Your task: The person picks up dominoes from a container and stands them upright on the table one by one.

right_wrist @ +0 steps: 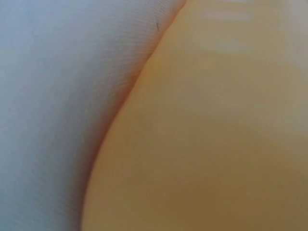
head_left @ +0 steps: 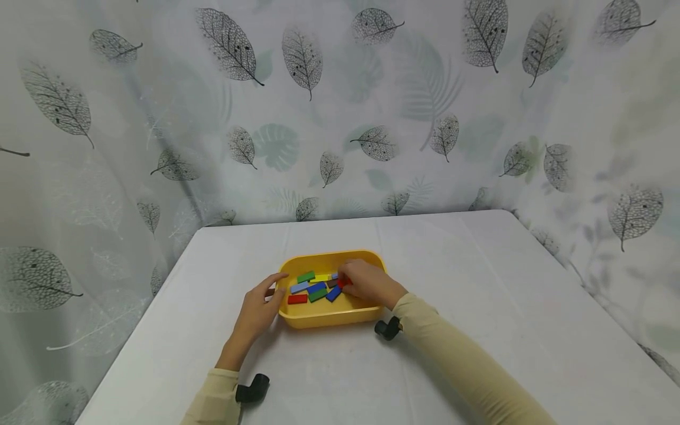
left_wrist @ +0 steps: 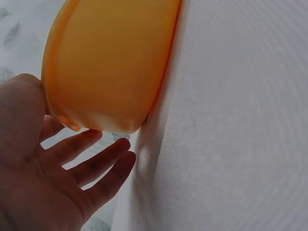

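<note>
A yellow plastic tray (head_left: 313, 321) holds several small flat blocks, among them a red block (head_left: 297, 299), a green block (head_left: 306, 277) and a light blue block (head_left: 299, 287). My right hand (head_left: 366, 279) reaches down inside the tray's right half, thumb and fingers pinching another red block (head_left: 342, 283) that they partly cover. At the tray's left end is my left hand (head_left: 258, 307), touching the rim. From the left wrist, that hand (left_wrist: 57, 168) shows spread, loosely straight fingers beside the tray's outer wall (left_wrist: 110, 62). The right wrist view has only the tray wall (right_wrist: 207, 139) and cloth.
A white cloth covers the table (head_left: 478, 295) beneath the tray. Leaf-patterned curtains (head_left: 340, 106) hang behind it and along both sides. Dark wrist-worn cameras sit at the left cuff (head_left: 253, 389) and right cuff (head_left: 388, 328).
</note>
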`<state>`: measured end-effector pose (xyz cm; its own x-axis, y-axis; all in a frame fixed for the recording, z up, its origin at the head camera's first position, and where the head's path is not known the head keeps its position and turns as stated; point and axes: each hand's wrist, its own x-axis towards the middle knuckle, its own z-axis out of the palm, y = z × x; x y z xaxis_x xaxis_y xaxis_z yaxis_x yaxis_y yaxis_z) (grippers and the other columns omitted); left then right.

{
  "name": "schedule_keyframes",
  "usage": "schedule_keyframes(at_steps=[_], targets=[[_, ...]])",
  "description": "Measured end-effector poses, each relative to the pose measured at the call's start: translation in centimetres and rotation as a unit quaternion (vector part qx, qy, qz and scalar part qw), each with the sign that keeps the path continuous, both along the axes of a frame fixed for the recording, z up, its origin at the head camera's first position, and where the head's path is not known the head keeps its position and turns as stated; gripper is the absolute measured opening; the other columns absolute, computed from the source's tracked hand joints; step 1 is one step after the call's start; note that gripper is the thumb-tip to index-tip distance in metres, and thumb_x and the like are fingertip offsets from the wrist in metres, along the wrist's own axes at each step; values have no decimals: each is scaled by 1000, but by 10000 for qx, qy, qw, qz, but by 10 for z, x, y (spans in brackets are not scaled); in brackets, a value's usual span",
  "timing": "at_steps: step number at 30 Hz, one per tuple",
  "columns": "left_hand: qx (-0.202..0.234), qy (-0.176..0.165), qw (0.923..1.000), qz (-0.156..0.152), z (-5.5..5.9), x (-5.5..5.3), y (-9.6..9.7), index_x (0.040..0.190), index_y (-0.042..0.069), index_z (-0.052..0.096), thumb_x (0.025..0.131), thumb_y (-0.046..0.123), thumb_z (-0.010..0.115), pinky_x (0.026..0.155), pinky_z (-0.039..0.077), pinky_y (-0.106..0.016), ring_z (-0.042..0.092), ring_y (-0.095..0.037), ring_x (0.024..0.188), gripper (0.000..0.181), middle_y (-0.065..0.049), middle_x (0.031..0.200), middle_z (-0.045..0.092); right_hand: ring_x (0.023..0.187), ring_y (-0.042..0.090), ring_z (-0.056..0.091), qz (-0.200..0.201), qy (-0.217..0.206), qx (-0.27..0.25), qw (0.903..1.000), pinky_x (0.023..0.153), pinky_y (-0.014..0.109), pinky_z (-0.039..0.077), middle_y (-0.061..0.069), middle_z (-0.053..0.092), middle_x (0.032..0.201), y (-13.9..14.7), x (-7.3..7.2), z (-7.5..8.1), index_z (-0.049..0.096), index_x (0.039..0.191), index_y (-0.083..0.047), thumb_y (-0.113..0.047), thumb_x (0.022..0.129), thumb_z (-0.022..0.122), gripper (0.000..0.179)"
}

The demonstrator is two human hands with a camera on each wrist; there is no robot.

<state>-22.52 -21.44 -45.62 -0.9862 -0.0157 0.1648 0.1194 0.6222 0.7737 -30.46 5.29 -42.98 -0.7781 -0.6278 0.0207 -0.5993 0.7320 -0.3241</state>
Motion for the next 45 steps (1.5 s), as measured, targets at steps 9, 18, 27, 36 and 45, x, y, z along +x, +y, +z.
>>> schedule_keyframes(at_steps=[9,18,27,36,45], targets=[[-86,0,10000,-4,-1,0,-1,146,19,61,106,21,55,96,54,-55,59,-43,126,40,-16,152,53,82,17,56,-126,-39,-99,9999,78,28,52,-3,61,87,1,0,-1,72,98,-10,-12,92,81,11],[-96,0,10000,25,-1,1,1,145,19,61,106,22,55,97,53,-56,59,-42,125,40,-15,151,54,79,16,56,-217,92,-286,9993,74,27,52,-6,61,84,3,1,-1,73,97,-13,-14,90,82,12],[-35,47,10000,-29,-1,1,0,145,19,62,106,21,56,94,55,-54,61,-42,123,39,-16,150,55,78,16,56,-179,92,-583,9981,73,27,52,-6,62,82,5,2,-2,73,95,-13,-14,90,82,11],[2,141,9999,-53,2,1,-1,144,18,63,106,20,57,93,56,-54,63,-40,120,38,-16,148,57,79,15,56,-178,42,-786,9967,73,27,51,-7,62,84,6,0,-1,74,98,-13,-16,91,82,11],[9,62,10000,-51,1,1,0,144,17,63,106,20,56,92,56,-54,62,-42,121,39,-17,149,56,81,14,56,-172,127,-871,9960,76,28,52,-7,63,87,9,2,1,74,101,-14,-18,91,82,13]])
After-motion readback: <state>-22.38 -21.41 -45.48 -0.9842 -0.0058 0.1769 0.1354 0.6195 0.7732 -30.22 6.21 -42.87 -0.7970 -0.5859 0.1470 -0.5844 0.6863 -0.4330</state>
